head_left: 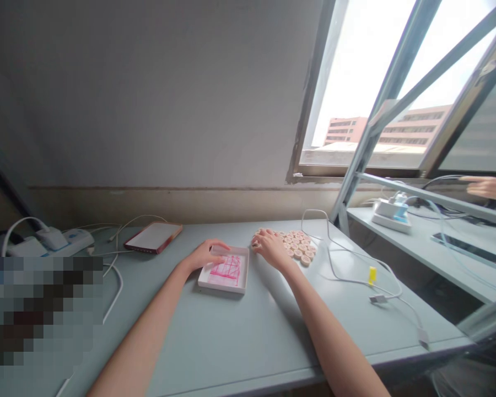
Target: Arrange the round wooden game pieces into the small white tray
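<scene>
A shallow white box (244, 275) sits in front of me, its inside bottom marked with a pink grid of lines. My left hand (204, 256) grips its far left corner, thumb over the inside and fingers along the back rim. To the right of the box lies a cluster of round wooden chess pieces (300, 245), flat on the table and close together. My right hand (269, 245) covers the left end of this cluster, fingers bent down and closed on pieces there. The markings on the pieces are too small to read.
Behind on the left lies a box lid (155, 237) with a reddish edge. White cables (343, 278) and a yellow tag (372, 275) are at right. A power strip (70, 241) stands at left. Another person's hand (490, 187) shows over the neighbouring desk, beyond a metal frame (361, 143).
</scene>
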The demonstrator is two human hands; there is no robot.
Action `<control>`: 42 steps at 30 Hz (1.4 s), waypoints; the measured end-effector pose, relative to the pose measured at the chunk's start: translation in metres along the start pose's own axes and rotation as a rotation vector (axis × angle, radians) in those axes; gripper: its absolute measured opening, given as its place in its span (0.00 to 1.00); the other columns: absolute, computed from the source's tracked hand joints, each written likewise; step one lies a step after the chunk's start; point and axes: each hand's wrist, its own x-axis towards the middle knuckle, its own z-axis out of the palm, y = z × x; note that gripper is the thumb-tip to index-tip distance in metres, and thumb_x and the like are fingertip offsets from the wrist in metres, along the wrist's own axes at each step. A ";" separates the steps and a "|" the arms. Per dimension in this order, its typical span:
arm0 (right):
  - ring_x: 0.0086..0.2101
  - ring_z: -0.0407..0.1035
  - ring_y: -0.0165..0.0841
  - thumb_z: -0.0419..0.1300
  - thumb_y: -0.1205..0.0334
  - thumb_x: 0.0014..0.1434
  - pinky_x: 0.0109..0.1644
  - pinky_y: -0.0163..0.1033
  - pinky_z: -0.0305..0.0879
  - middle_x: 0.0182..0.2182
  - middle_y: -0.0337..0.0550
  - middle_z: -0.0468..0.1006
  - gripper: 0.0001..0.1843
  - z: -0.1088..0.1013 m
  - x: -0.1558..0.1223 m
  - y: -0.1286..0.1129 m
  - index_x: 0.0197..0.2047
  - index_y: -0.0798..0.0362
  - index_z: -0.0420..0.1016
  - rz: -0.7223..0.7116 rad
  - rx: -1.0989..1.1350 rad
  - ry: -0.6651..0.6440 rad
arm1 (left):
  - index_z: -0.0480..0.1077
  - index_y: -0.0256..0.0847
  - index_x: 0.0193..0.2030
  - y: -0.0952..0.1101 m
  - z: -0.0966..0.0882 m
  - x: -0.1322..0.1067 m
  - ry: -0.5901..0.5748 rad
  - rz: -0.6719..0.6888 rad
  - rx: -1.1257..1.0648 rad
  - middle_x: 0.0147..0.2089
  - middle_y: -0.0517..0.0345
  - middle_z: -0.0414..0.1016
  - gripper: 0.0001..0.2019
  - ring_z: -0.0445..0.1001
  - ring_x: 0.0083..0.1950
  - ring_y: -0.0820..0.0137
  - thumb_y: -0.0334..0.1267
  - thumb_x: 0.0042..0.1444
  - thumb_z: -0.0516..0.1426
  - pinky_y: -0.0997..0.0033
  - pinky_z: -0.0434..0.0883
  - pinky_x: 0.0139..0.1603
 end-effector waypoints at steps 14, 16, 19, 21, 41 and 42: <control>0.32 0.65 0.30 0.56 0.56 0.55 0.35 0.34 0.51 0.31 0.37 0.74 0.08 -0.014 -0.001 -0.057 0.38 0.48 0.70 -0.135 0.233 0.037 | 0.73 0.41 0.37 -0.011 -0.007 0.004 0.411 0.029 0.276 0.37 0.55 0.72 0.11 0.68 0.39 0.68 0.35 0.45 0.56 0.68 0.64 0.44; 0.32 0.66 0.29 0.56 0.57 0.55 0.34 0.34 0.51 0.32 0.38 0.75 0.09 -0.012 -0.003 -0.061 0.40 0.48 0.70 -0.131 0.231 0.009 | 0.73 0.38 0.33 -0.012 -0.005 0.003 0.346 -0.017 0.265 0.33 0.55 0.72 0.09 0.68 0.34 0.69 0.38 0.46 0.55 0.70 0.65 0.39; 0.34 0.66 0.30 0.56 0.57 0.55 0.35 0.33 0.52 0.32 0.38 0.75 0.09 -0.010 -0.003 -0.062 0.40 0.48 0.70 -0.129 0.198 -0.019 | 0.73 0.37 0.30 -0.005 0.005 0.004 0.258 -0.045 0.216 0.31 0.54 0.74 0.10 0.68 0.32 0.70 0.40 0.46 0.54 0.72 0.64 0.35; 0.36 0.65 0.31 0.57 0.57 0.54 0.36 0.33 0.53 0.32 0.38 0.75 0.10 -0.008 -0.002 -0.061 0.40 0.48 0.70 -0.149 0.179 -0.036 | 0.74 0.36 0.30 0.002 0.012 0.005 0.199 -0.039 0.208 0.28 0.55 0.74 0.12 0.67 0.30 0.71 0.41 0.47 0.53 0.73 0.63 0.33; 0.40 0.60 0.38 0.57 0.58 0.52 0.38 0.38 0.52 0.36 0.46 0.71 0.10 -0.007 0.000 -0.005 0.38 0.51 0.71 0.294 0.023 0.072 | 0.70 0.39 0.35 0.013 0.017 0.002 0.027 -0.086 0.186 0.23 0.63 0.62 0.19 0.60 0.25 0.74 0.51 0.40 0.57 0.75 0.55 0.26; 0.40 0.60 0.39 0.58 0.57 0.51 0.38 0.39 0.52 0.37 0.47 0.71 0.12 -0.005 -0.002 -0.002 0.39 0.51 0.71 0.305 0.006 0.053 | 0.70 0.39 0.34 0.012 0.017 0.002 0.029 -0.085 0.192 0.23 0.63 0.62 0.19 0.60 0.25 0.74 0.51 0.40 0.57 0.75 0.55 0.25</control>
